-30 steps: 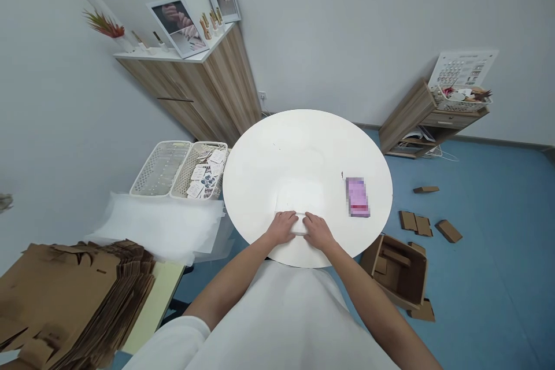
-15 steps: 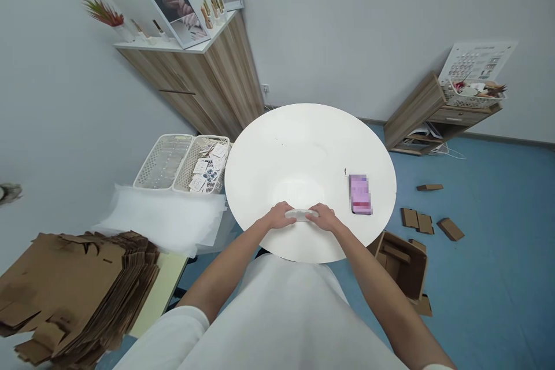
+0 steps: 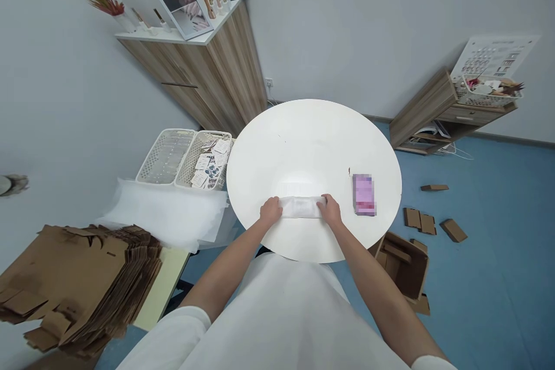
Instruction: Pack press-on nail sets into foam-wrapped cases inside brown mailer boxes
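Note:
A long white bundle (image 3: 301, 207), which looks like thin foam packing sheet folded or rolled flat, lies across the near part of the round white table (image 3: 312, 133). My left hand (image 3: 271, 211) is closed on its left end, fingers curled in. At the other end my right hand (image 3: 330, 210) grips the edge, thumb on the near side. Whatever may be inside the wrap is hidden. To the right of that hand lies a pink-purple phone-like object (image 3: 364, 194), its face blurred.
Left of the table stand two white baskets, one with clear packets (image 3: 167, 156), one with cards (image 3: 212, 162). White foam sheets (image 3: 160, 208) and stacked flat cardboard (image 3: 87, 277) lie nearer. An open carton (image 3: 407, 266) and small boxes (image 3: 453, 230) are on the floor at right.
The white bundle now shows wider and longer between my hands. My hands have moved apart towards its ends. The view has shifted slightly.

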`<state>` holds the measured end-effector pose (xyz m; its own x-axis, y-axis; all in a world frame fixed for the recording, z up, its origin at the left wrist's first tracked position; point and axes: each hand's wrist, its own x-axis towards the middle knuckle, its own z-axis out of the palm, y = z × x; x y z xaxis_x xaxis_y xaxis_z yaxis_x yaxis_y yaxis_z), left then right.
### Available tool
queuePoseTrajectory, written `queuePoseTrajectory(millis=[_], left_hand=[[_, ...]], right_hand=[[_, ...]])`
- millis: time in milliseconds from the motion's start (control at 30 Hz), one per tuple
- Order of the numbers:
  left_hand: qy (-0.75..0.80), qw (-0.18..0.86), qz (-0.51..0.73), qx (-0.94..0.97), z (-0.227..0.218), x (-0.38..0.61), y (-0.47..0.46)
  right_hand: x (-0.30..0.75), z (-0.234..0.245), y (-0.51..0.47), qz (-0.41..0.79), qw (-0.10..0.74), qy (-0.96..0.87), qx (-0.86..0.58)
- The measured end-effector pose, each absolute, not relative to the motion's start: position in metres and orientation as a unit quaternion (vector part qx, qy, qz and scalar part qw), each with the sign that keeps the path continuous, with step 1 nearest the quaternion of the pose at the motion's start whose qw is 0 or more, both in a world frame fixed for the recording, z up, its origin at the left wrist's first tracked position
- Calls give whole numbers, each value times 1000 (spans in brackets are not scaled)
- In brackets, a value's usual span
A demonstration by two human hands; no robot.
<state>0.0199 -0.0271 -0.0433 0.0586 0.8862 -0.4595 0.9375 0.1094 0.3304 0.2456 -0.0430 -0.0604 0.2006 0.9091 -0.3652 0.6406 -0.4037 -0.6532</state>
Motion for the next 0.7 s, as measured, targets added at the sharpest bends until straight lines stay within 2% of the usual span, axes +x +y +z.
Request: queuePoseTrajectory(millis=[133,300,400,533,700], left_hand=[[642,200,23,740,-37,37,-44],[494,219,11,841,-43,65,-66],[477,218,-5,851,-50,69,-71],[456,222,-22,861,-50,57,-73],[427,234,-34,873,-46,36,-76]], right_hand=[[241,-67,-64,319,239,-479,-782],[228,-70,-75,409,267,-408,-771],[226,-68,-68,448,254,-352,-781],[231,-65,-66,499,223,-373,-749],[225,-62,-81,486,229,-388,-748]])
